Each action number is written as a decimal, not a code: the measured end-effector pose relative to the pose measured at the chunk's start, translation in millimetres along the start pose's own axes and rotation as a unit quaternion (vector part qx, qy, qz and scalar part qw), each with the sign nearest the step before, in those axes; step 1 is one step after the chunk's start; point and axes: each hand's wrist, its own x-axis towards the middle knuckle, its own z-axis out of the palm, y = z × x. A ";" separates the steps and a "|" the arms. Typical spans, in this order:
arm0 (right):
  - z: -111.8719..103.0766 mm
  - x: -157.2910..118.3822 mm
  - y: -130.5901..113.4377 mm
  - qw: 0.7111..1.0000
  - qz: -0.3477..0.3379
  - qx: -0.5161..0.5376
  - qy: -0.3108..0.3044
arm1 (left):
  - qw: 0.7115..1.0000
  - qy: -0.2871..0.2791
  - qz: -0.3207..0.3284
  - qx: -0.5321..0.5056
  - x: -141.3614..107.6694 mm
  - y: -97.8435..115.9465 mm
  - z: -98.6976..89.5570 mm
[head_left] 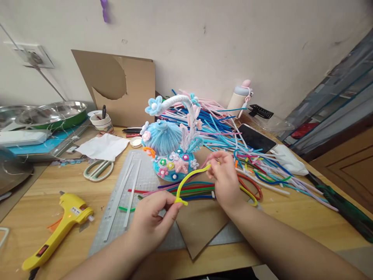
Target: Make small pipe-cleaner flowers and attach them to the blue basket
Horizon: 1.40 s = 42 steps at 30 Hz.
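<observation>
A yellow pipe cleaner (189,177) arches between my two hands. My left hand (157,214) pinches its lower end, where it is bent into a small loop. Farther up, the fingers of my right hand (225,177) close on the other end. Just beyond them stands a blue pipe-cleaner craft (161,138) with a dome, a curved white stem and several small flowers around its base. Loose coloured pipe cleaners (186,190) lie below the yellow one, partly hidden by my hands. A piece of brown cardboard (201,229) lies under my hands on the grey cutting mat (116,217).
At left are a yellow glue gun (70,217), scissors (99,171) and a white tissue (103,147). Clear glue sticks (132,198) lie on the mat. Behind are a pile of pipe cleaners (212,112), a bottle (239,97), a phone (256,138) and leaning cardboard (141,89).
</observation>
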 end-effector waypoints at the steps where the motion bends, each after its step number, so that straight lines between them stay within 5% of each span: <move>1: -0.4 -6.2 -4.3 0.995 -0.078 -0.058 -0.007 | 1.000 0.014 0.000 0.009 -0.2 0.0 -0.2; 4: 1.4 -23.5 -16.2 0.929 -0.223 -0.203 -0.216 | 0.999 0.032 -0.005 0.016 -0.5 0.2 0.2; 6: 4.6 -29.6 -20.1 0.887 -0.226 -0.260 -0.308 | 0.999 0.032 0.001 0.011 -0.5 0.0 0.7; 10: 8.5 -28.9 -18.3 0.850 -0.199 -0.297 -0.386 | 1.000 0.017 -0.008 0.000 -0.6 -0.9 1.3; 21: 3.4 -15.0 -25.9 0.844 -0.174 -0.309 -0.402 | 0.989 -0.133 0.057 0.021 3.9 -7.3 -4.6; 28: 1.8 -13.6 -42.2 0.801 -0.340 -0.366 -0.331 | 0.982 -0.148 0.090 0.078 4.2 -10.5 -4.4; 33: 1.9 -11.0 -36.0 0.776 -0.233 -0.383 -0.444 | 0.979 -0.148 0.107 0.084 4.9 -10.4 -4.8; 38: -1.0 -11.3 -32.3 0.813 -0.174 -0.342 -0.439 | 0.981 -0.144 0.099 0.082 5.9 -10.5 -6.1; 42: -2.1 -13.2 -37.2 0.798 -0.188 -0.366 -0.439 | 0.985 -0.116 0.098 0.086 3.1 -8.8 -5.4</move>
